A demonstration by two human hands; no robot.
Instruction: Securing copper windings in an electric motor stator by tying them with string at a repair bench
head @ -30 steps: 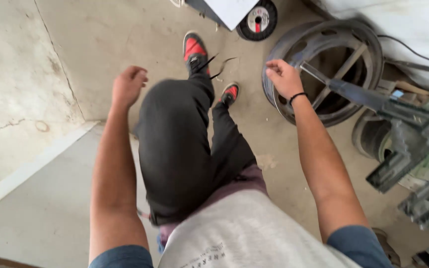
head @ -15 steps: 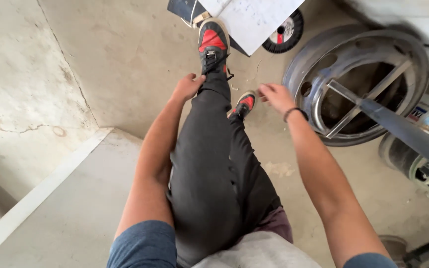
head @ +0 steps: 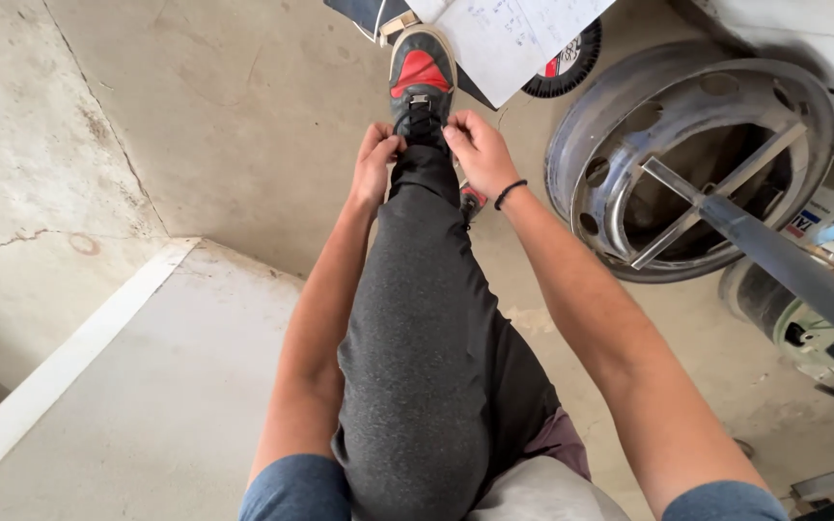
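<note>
Both my hands pinch at the black laces (head: 419, 114) of the raised red-and-black shoe (head: 421, 82) — left hand (head: 375, 166), right hand (head: 478, 150), fingers closed. I judge the laces soft, light, limp — best gripped near the knot.

the shoe (head: 421, 82) looks like matt black and red synthetic with woven laces. the trouser leg (head: 431, 318) is soft, dark grey matt cloth. the wheel rim (head: 692, 154) is dull grey metal, scuffed and dusty. the floor (head: 224, 116) is rough, cracked concrete. the sheet (head: 518, 39) is white matt paper.
</note>
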